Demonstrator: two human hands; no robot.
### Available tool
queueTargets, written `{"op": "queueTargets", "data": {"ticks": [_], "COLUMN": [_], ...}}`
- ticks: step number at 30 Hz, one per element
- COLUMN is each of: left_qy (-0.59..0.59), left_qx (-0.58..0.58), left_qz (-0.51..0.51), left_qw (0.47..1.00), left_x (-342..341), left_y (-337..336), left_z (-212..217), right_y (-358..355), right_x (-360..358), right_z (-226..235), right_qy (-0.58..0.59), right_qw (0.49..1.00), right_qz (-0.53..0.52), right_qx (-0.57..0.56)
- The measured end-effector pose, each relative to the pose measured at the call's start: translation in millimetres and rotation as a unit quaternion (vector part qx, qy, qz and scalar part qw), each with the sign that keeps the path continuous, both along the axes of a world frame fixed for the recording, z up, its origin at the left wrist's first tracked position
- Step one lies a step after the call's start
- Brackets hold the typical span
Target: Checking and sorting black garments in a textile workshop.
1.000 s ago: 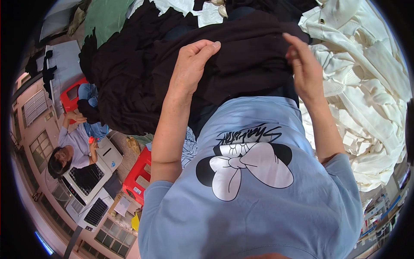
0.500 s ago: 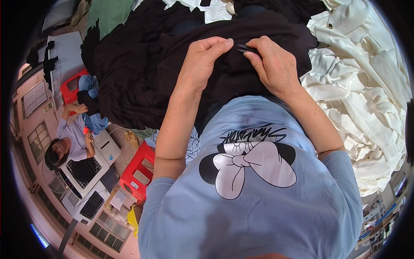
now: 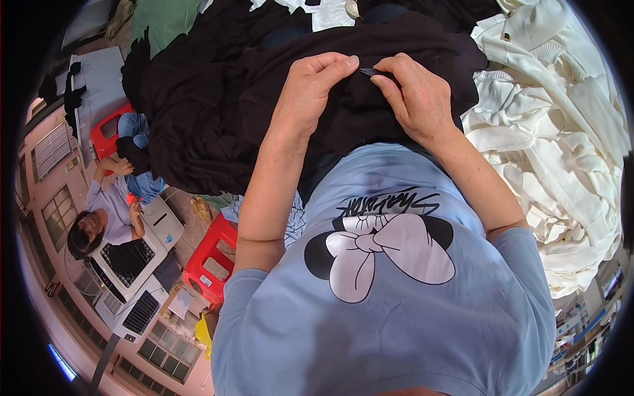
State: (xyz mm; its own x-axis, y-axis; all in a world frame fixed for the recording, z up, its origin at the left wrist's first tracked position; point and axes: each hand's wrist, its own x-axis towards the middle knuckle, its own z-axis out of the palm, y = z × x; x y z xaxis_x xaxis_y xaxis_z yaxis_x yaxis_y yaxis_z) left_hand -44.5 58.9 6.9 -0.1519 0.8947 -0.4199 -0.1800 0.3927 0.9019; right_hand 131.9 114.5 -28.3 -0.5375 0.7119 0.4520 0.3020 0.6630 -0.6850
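Dark knitted cloth [image 3: 205,119] lies in a large heap across my lap and beyond it. Above it, my left hand [image 3: 310,89] is closed in a pinch, thumb against forefinger; whatever is between the fingertips is too small or too dark to make out. My right hand [image 3: 419,96] is closed around a small pair of dark thread snips [image 3: 367,71]. Only their pointed blades show, held together and aimed at my left fingertips, with a small gap between. The rest of the snips is hidden in my fingers.
White knitted garments [image 3: 522,125] are piled high on my right. To my left stand a red plastic stool [image 3: 214,257] and a white air cooler [image 3: 129,264]. Farther left, another person [image 3: 109,211] sits with dark cloth and an orange-red thing in hand.
The blades of the snips have come together from being apart. Both hands stay almost where they were.
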Motion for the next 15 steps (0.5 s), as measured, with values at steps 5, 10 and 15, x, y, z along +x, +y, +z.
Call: {"op": "queueTargets", "data": {"ticks": [5, 10, 15], "left_qy": [-0.008, -0.034, -0.042], "left_qx": [-0.004, -0.004, -0.002], "left_qz": [-0.002, -0.002, -0.002], "left_qw": [1.0, 0.999, 0.999], "left_x": [-1.0, -4.0, -4.5], "left_y": [0.1, -1.1, -0.1], "left_z": [-0.7, -5.8, -6.1], "right_y": [-0.2, 0.2, -1.2], "right_x": [-1.5, -2.8, -3.2], "right_z": [-3.0, -3.2, -7.7], "right_qy": [0.003, 0.001, 0.034], "right_qw": [1.0, 1.0, 0.998], "right_qz": [-0.004, -0.004, -0.005], "right_qx": [-0.002, -0.002, -0.045]}}
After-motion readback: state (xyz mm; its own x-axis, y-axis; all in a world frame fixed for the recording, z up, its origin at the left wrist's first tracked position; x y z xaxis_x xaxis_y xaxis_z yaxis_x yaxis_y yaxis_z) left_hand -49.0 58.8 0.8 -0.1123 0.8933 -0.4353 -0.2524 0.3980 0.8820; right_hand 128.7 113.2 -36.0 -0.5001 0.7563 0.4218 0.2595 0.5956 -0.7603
